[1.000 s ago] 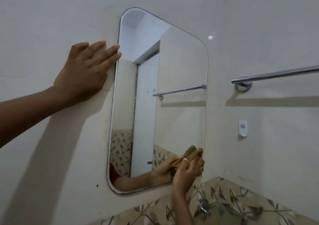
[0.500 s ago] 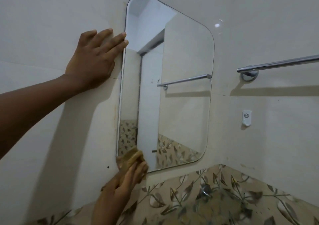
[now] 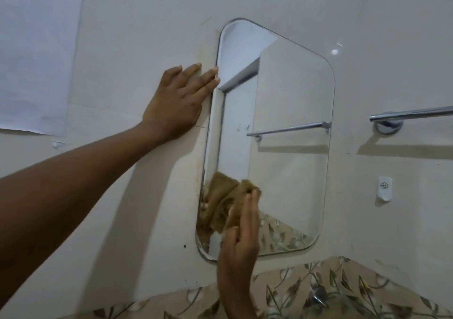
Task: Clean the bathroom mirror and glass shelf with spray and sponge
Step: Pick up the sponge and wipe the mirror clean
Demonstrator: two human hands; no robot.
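Right hand slid sponge up mirror's left edge.

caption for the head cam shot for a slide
Right hand presses a brown sponge to the lower left of the mirror while the left hand rests on the wall beside it.

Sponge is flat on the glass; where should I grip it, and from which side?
Likely by its two long edges, coming straight in from the front. The sponge lies flat against the mirror under the straight fingers of the right hand, so its back is unreachable; only its side edges and the top end poking past the fingertips are free.
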